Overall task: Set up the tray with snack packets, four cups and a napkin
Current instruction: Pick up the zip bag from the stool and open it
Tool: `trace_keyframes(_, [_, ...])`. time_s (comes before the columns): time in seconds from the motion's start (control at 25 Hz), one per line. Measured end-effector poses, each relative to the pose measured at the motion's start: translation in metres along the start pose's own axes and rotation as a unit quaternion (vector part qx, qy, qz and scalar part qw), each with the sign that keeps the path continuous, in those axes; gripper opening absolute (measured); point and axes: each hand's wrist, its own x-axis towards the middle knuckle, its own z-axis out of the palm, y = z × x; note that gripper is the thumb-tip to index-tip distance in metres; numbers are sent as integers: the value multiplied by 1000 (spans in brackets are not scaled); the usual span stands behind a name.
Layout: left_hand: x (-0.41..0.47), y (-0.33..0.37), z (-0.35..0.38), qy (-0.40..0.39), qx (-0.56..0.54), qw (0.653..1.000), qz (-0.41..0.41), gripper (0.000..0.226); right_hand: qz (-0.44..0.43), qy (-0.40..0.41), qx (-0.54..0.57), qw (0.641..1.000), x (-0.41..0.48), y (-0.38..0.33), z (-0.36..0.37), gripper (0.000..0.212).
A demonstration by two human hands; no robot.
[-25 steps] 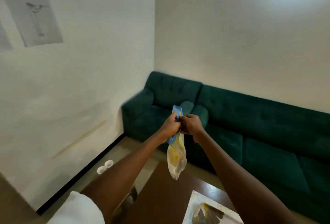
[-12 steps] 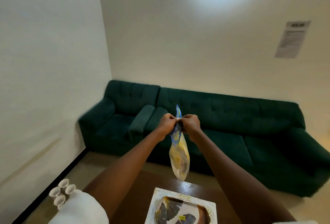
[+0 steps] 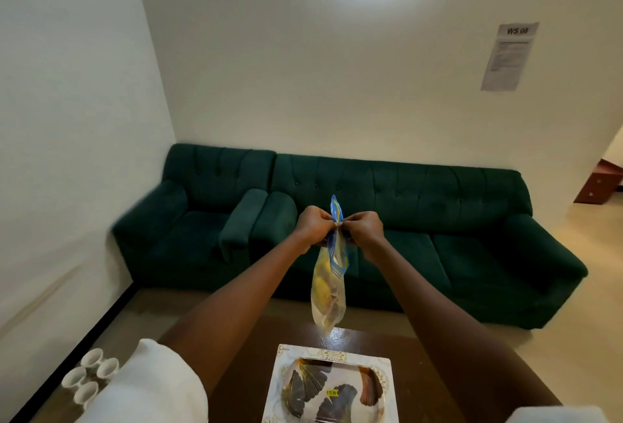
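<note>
Clear plastic with a blue strip along the top, that's the snack packet (image 3: 328, 291), and it's hanging in mid air out in front of the person, above the far end of the dark brown table (image 3: 438, 365). Yellowish stuff sits in the lower half of it. Both arms are stretched forward and both hands meet at the packet's top edge: the left hand (image 3: 312, 225) is pinched closed on the blue strip from one side, the right hand (image 3: 365, 230) is pinched closed on it from the other, knuckles nearly touching. A bit of the blue strip pokes up above the fingers.

Down on the table, right under the dangling bag, is the tray (image 3: 279, 385), white rim with a leaf pattern in the middle and a tiny yellow sticker on it. Nothing from the packet is touching it.

Four white cups (image 3: 89, 377) stand bunched together on the floor off to the left, near the wall, well apart from the tray. A white sleeve (image 3: 148, 389) covers the left upper arm. Behind it all is a dark green sofa (image 3: 421, 217) along the wall, with a printed sheet (image 3: 509, 57) stuck up high on the right
</note>
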Motion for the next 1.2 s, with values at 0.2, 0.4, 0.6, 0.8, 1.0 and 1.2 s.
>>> trace_keyframes(0.2, [3,-37,-26,26,29,999,-1,20,-15,46,-38,998,0,25,3,8])
trace_keyframes(0.4, [-4,-81,-44,65,119,990,-28,20,-25,84,-138,987,0,61,-14,13])
trace_keyframes(0.6, [-6,-102,-41,60,152,986,-45,19,4,97,-170,981,-8,86,-33,10])
trace_keyframes(0.8, [-1,-89,-28,79,167,982,-33,18,2,101,-164,981,-15,89,-41,11])
trace_keyframes(1.0, [1,-76,-15,74,174,982,-7,18,-13,92,-161,983,-19,88,-50,7])
trace_keyframes(1.2, [2,-58,-7,53,178,983,15,17,-92,144,-212,962,-23,80,-55,19])
